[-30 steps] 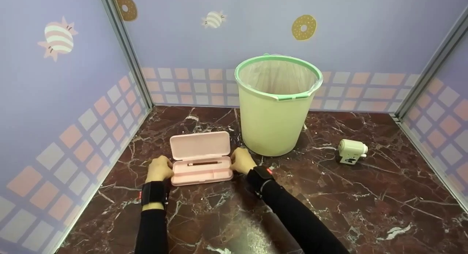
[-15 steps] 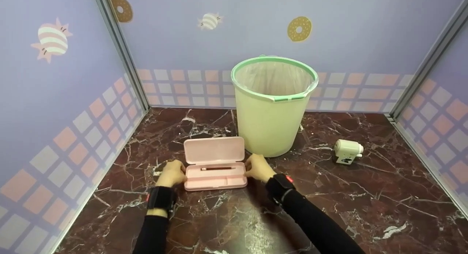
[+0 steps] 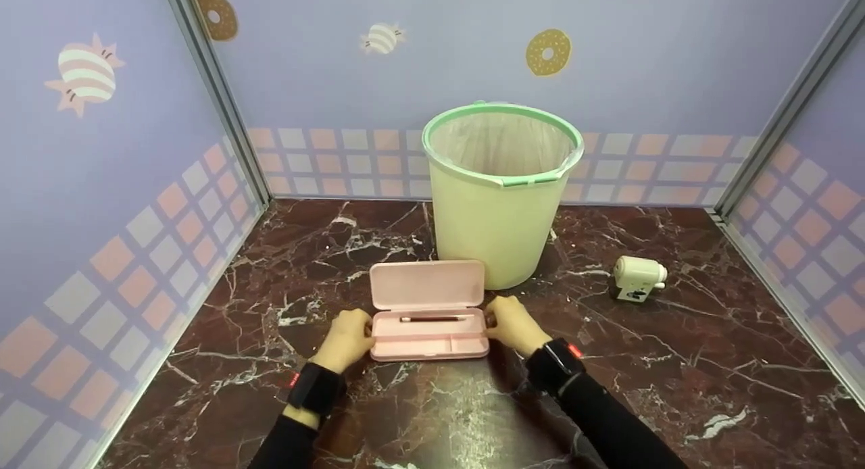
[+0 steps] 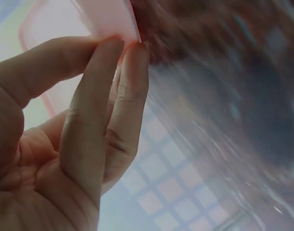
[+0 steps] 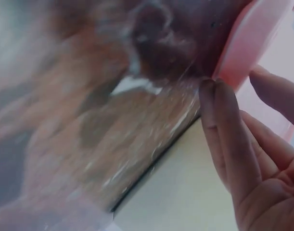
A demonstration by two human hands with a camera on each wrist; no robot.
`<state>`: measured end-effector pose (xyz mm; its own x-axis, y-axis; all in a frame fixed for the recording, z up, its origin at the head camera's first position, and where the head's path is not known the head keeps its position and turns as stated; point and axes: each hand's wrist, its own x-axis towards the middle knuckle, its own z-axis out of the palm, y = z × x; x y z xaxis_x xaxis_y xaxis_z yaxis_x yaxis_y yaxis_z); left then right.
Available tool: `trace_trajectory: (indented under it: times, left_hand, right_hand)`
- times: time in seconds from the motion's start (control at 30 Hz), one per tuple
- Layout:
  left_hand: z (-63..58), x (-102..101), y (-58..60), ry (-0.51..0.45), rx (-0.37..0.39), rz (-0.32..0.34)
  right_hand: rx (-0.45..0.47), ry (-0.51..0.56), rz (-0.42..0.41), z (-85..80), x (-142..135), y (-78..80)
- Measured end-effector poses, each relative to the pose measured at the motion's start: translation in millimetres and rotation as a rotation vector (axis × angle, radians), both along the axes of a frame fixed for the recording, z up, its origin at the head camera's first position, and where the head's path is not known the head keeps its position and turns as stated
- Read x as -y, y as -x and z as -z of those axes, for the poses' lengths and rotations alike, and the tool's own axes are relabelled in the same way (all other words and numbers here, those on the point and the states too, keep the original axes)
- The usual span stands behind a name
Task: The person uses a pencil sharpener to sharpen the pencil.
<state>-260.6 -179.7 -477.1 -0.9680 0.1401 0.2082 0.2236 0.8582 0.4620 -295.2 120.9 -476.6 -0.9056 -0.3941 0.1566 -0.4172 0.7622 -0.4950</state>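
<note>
An opened pink pencil case [image 3: 430, 347] lies on the dark marbled tabletop, its lid [image 3: 427, 284] tilted up at the back. Inside, one dark pencil [image 3: 436, 318] with a pale end rests in the long rear compartment. My left hand [image 3: 348, 337] grips the case's left end; in the left wrist view its fingertips [image 4: 137, 55] meet at the pink edge. At the opposite end my right hand [image 3: 515, 326] holds the case, and the right wrist view has its fingertips [image 5: 223, 91] against the pink side wall.
Right behind the case stands a pale green bin [image 3: 500, 219] with a green rim and a clear liner. A small pale green crank pencil sharpener [image 3: 635, 278] sits to the right. Patterned lilac walls [image 3: 324, 63] enclose the back and sides.
Both hands have shifted the pencil case to the right and slightly nearer, now in front of the bin. The pencil has travelled along inside. The view has turned slightly.
</note>
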Motion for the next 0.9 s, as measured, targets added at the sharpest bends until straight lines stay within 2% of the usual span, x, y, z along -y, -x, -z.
trace_trajectory:
  times: [0.2,0.5,0.7,0.9]
  left_hand:
    - [1.1,-15.1,-4.6,0.014,-0.025,0.033]
    - [2.1,-37.2,-6.5,0.003,-0.059,0.122]
    - [1.1,-47.5,-12.3,0.063,-0.110,0.140]
    - [0.8,-49.9,-14.8,0.099,-0.122,0.127]
  right_hand:
    - [-0.054,-0.031,-0.015,1.7,-14.7,-11.5]
    - [-0.055,-0.030,0.081,-0.3,-36.5,-29.3]
    - [-0.053,-0.051,0.097,-0.8,-44.4,-35.6]
    - [-0.061,-0.052,0.095,2.3,-44.8,-35.4]
